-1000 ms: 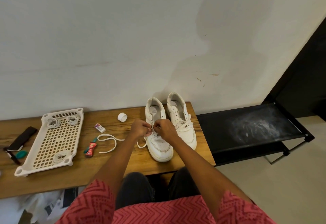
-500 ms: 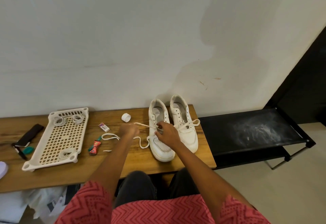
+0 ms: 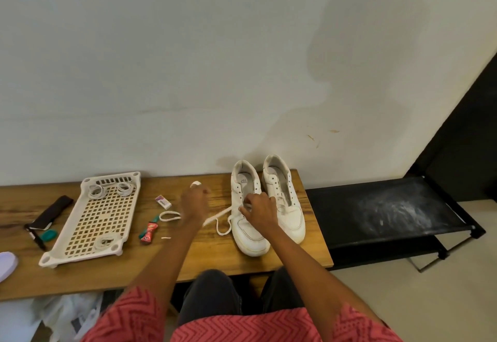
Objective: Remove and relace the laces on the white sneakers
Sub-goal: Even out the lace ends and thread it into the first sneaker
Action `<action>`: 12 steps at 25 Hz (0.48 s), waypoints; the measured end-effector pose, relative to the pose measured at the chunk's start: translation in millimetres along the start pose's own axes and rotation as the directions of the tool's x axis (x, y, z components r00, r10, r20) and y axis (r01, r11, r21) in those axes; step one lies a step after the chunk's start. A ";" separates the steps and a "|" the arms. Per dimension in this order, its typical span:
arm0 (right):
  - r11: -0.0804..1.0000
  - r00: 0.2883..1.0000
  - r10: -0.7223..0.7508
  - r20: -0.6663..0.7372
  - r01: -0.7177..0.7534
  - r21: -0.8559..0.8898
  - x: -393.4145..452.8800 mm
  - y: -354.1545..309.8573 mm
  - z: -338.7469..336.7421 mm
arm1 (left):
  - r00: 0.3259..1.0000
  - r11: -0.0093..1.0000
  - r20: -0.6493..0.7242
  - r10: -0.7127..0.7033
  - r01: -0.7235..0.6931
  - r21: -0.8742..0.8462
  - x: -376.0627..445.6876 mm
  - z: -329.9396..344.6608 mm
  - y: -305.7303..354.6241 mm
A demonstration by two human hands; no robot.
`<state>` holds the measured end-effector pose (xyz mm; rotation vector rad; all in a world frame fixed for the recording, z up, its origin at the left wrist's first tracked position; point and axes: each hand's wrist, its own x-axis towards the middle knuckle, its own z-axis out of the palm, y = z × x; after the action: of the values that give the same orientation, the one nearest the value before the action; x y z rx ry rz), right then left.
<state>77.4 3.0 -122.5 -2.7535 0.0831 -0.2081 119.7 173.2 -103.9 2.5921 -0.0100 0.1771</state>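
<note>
Two white sneakers stand side by side at the right end of a wooden table [image 3: 242,263], toes towards me. My right hand [image 3: 259,211] rests on the eyelets of the left sneaker [image 3: 248,234], fingers pinched at the lace. A white lace [image 3: 219,216] runs leftward from that shoe, with a loop lying on the table. My left hand [image 3: 193,203], blurred, is closed around the lace well left of the shoe. The right sneaker [image 3: 289,215] shows open eyelets with no lace visible.
A white perforated plastic tray [image 3: 99,218] with coiled white laces lies at left. Between tray and shoes are an eraser [image 3: 163,201], a red wrapper [image 3: 148,232] and a white cap [image 3: 195,184]. A black pouch and pen lie far left. A black rack [image 3: 384,215] adjoins the table's right end.
My left hand has drawn the lace out to the left, away from the left sneaker. My right hand stays on the shoe. The lace seen on the right sneaker earlier no longer shows.
</note>
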 end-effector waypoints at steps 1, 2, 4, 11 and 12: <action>1.000 1.000 0.001 -0.013 -0.001 -0.002 0.6 0.8 0.6 | 0.992 0.993 0.078 0.097 -0.092 -0.070 -7.3 12.2 13.0; 1.000 1.000 0.004 -0.023 -0.004 -0.003 1.2 0.8 1.6 | 0.975 0.980 0.141 0.173 -0.157 -0.121 -11.7 23.8 19.1; 1.000 0.999 0.006 -0.036 -0.006 -0.004 1.9 0.7 3.4 | 0.959 0.966 0.205 0.196 -0.153 -0.207 -13.3 41.0 26.3; 0.998 0.996 0.050 -0.069 -0.047 0.048 1.8 -2.3 9.7 | 0.961 0.987 0.264 0.079 -0.038 -0.157 -3.5 43.3 25.7; 0.997 0.996 0.054 -0.070 -0.050 0.055 1.8 -0.8 8.6 | 0.974 0.996 0.227 0.013 0.008 -0.089 -1.8 37.7 22.7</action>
<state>80.5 6.7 -129.8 -2.6876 0.1653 -0.2900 121.7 134.3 -124.4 2.5088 -0.1017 -0.1177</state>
